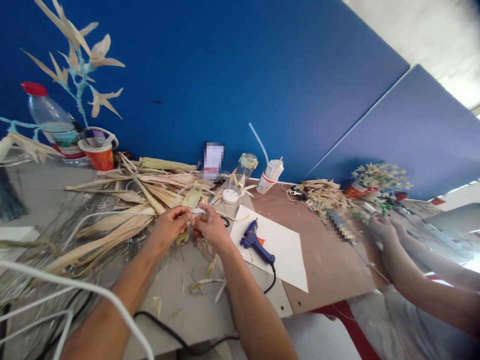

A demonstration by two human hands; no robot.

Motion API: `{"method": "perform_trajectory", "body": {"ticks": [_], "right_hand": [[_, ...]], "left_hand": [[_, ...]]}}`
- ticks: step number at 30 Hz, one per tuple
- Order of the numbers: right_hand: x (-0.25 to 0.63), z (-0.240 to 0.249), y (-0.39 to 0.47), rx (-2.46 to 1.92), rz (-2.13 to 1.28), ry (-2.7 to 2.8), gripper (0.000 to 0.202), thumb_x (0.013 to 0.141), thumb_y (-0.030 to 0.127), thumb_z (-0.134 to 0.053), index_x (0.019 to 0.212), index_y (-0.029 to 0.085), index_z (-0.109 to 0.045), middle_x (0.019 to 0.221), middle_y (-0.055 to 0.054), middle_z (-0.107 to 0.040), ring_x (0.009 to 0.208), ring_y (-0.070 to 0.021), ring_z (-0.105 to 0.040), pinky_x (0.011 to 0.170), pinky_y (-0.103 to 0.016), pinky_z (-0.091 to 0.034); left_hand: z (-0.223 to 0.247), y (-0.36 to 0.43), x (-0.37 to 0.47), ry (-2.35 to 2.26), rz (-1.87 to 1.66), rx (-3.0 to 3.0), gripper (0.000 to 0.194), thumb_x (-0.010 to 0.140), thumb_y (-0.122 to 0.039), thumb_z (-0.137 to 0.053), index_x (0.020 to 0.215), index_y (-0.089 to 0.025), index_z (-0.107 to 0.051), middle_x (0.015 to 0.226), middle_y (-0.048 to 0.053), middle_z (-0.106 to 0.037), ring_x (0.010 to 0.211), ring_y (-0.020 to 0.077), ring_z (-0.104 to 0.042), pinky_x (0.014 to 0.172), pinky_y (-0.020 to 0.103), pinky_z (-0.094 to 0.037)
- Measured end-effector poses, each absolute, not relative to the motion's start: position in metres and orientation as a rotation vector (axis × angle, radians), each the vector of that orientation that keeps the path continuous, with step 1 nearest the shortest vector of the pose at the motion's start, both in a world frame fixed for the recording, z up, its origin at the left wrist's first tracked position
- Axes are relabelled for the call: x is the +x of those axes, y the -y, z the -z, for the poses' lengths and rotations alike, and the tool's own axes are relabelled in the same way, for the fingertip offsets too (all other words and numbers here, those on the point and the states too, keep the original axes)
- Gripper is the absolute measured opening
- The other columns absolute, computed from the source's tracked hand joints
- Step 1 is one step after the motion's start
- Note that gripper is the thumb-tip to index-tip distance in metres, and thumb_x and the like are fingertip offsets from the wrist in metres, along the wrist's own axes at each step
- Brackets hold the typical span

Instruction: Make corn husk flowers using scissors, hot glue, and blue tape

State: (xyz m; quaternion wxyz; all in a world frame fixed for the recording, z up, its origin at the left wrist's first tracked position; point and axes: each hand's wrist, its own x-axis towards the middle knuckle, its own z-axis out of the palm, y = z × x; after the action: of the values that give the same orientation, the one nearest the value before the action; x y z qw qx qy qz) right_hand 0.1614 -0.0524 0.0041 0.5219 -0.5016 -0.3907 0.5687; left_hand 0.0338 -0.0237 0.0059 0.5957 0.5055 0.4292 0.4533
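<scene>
My left hand (171, 227) and my right hand (213, 227) meet above the table, both with fingers pinched. Between them is a pale green-yellow corn husk (194, 194), its lower end hanging below the fingers. A thin white strip (198, 211) runs across at the fingertips; which hand bears which piece is partly hidden. Behind my left hand, a pile of dried corn husks (112, 235) spreads over the table. To the right of my right hand, a blue glue gun (258, 242) lies on a white sheet (290, 257).
A red paper cup (100, 156), a plastic bottle (52, 122) and husk flowers (80, 70) stand at left. Further back are a phone (213, 160), a clear bottle (245, 167) and a white cup (268, 180). White wires (75, 282) arch in front. Another person's hands (382, 230) work at right.
</scene>
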Motion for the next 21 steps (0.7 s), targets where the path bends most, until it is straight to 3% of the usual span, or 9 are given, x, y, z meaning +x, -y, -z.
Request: {"method": "perform_trajectory", "body": {"ticks": [9,18,21], "right_hand": [[0.162,0.002,0.052,-1.290,-1.308,1.063,0.051,0.069,0.016,-0.059,0.117,0.018,-0.043,0.060,0.010,-0.053,0.042,-0.0072,-0.047,0.041,-0.019,-0.035],[0.158,0.001,0.050,-1.140,-1.218,1.189,0.056,0.062,0.014,-0.065,0.113,0.018,-0.044,0.065,0.009,-0.055,0.056,-0.0093,-0.053,0.054,-0.021,-0.041],[0.155,0.006,0.048,-1.128,-1.131,1.208,0.046,0.063,0.013,-0.063,0.106,0.018,-0.048,0.062,0.009,-0.052,0.055,-0.0093,-0.051,0.053,-0.021,-0.039]], "left_hand": [[-0.003,0.023,0.034,-0.952,-1.002,1.205,0.030,0.061,-0.040,-0.075,0.077,-0.016,-0.069,0.044,-0.004,-0.049,0.043,0.0106,-0.041,0.045,0.022,-0.031],[0.003,0.020,0.034,-0.846,-1.072,1.004,0.025,0.056,-0.031,-0.078,0.068,-0.015,-0.063,0.048,-0.005,-0.050,0.043,0.0064,-0.040,0.043,0.018,-0.030],[0.003,0.019,0.032,-0.821,-1.079,1.009,0.023,0.057,-0.031,-0.077,0.067,-0.015,-0.063,0.048,-0.005,-0.050,0.043,0.0059,-0.040,0.043,0.017,-0.030]]}}
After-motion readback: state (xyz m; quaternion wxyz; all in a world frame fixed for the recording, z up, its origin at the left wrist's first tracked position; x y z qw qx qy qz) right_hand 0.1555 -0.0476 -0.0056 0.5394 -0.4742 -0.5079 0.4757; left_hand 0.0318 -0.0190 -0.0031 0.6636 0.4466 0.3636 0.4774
